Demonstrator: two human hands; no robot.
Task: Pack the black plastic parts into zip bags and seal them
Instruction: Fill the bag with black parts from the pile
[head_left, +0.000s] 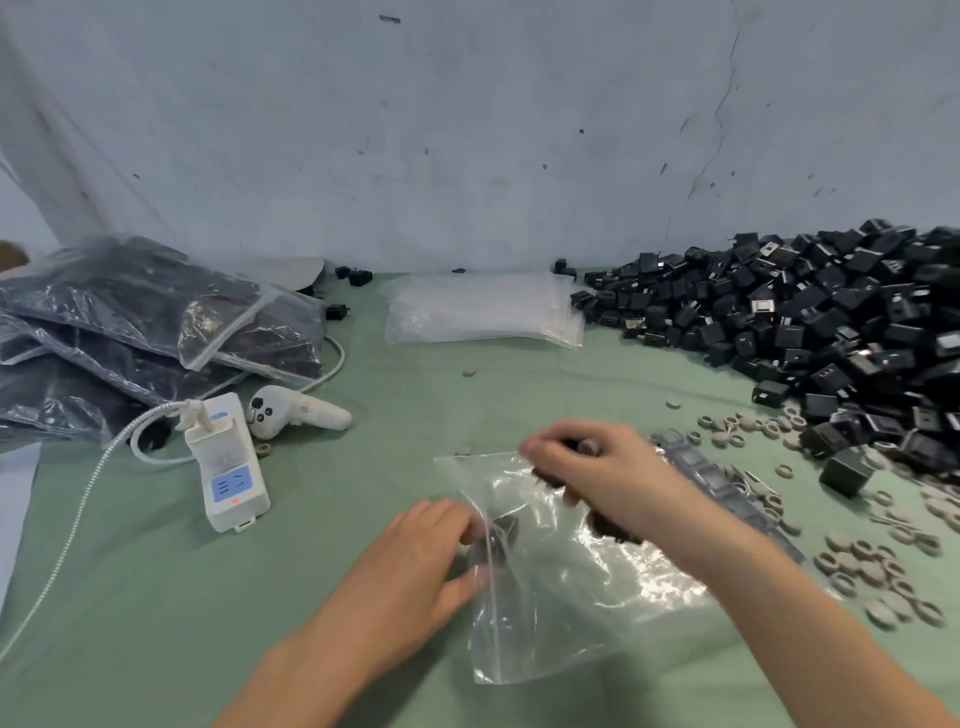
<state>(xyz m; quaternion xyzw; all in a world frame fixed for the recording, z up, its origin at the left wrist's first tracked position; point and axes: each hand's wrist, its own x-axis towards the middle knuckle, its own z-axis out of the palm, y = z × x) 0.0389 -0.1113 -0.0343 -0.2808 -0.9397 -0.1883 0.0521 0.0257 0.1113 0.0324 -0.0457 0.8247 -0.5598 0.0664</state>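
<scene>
A clear zip bag lies on the green table in front of me with a few black plastic parts inside. My left hand pinches the bag's left edge near its mouth. At the bag's upper right, my right hand curls round several black parts, partly over the opening. A big heap of black plastic parts fills the right side. One loose black part sits near the heap's foot.
A stack of empty zip bags lies at the back centre. Filled, sealed bags pile up at the left. A white power strip, its cable and a white controller sit left of centre. Grey rings are scattered at the right.
</scene>
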